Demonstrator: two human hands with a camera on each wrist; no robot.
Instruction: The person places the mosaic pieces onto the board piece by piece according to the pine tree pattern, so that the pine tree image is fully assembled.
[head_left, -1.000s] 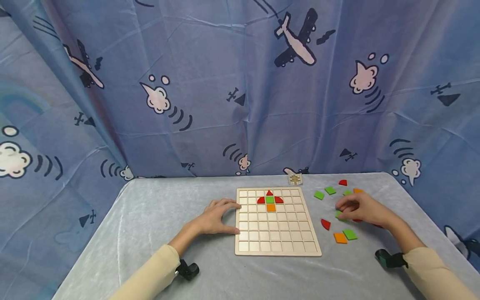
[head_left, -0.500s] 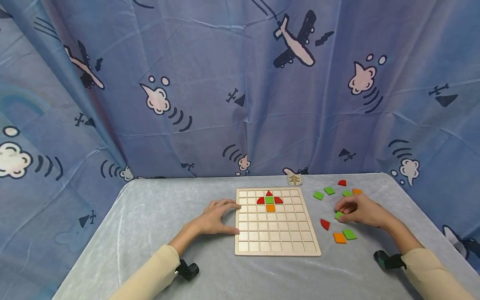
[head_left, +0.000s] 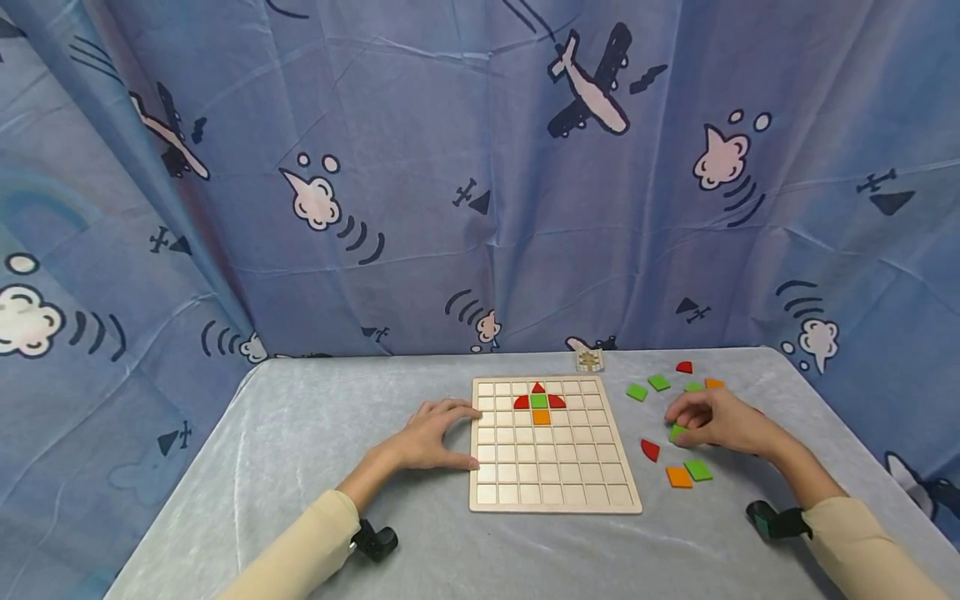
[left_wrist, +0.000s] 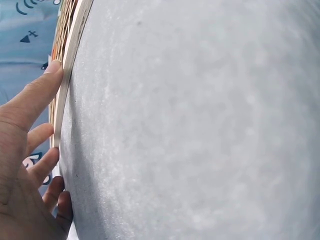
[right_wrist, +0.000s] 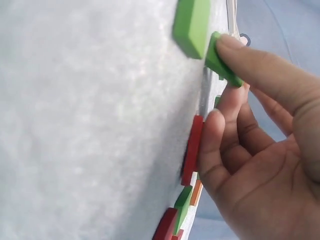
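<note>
My left hand [head_left: 431, 437] rests against the left edge of a square wooden grid board [head_left: 555, 477], thumb and fingers spread along it. Near the board's top sit a red triangle [head_left: 537, 387], a green square tile [head_left: 538, 401] with red quarter-round tiles [head_left: 521, 402] on both sides, and an orange square tile [head_left: 541, 417] below. To the right of the board, my right hand [head_left: 723, 421] pinches another green tile [right_wrist: 219, 61] between thumb and fingers. The right wrist view has this tile tilted, with a red tile [right_wrist: 192, 150] beside the fingers.
Loose tiles lie around the right hand: green tiles [head_left: 637, 392], a red quarter-round [head_left: 650, 450], an orange square [head_left: 679, 477] and several others. A small patterned card [head_left: 589, 359] lies behind the board at the table's back edge. A blue printed curtain [head_left: 420, 167] hangs behind.
The right hand has drawn slightly left and its fingers have come together on the green tile. My left hand and the board have stayed in place.
</note>
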